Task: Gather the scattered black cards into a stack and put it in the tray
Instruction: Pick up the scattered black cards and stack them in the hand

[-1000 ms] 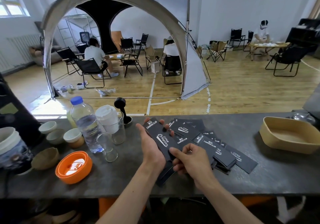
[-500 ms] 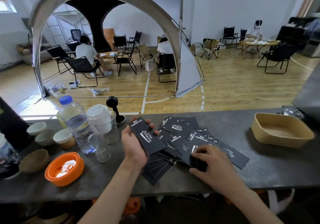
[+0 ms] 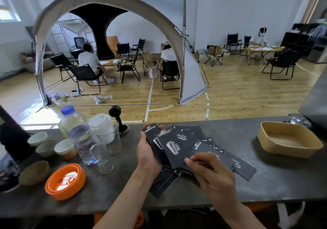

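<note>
Gathering the black cards: one more card going onto the held stack

The left hand (image 3: 147,155) grips a small stack of black cards (image 3: 155,143) above the surface (image 3: 265,184), thumb along the near edge and fingers (image 3: 160,127) curled over the far end. The right hand (image 3: 212,177) carries a blurred card (image 3: 174,149) toward that stack; how its fingers are closed on it cannot be told. Most of the loose cards (image 3: 221,155) lie fanned and overlapping on the surface just right of the left hand, some under the wrist. The tan tray (image 3: 269,136) sits well apart to the right, with nothing in it. To do this step well, each card probably wants landing square on the stack, edges aligned under the thumb, with overlapping cards slid out singly so the fan does not scatter further.
</note>
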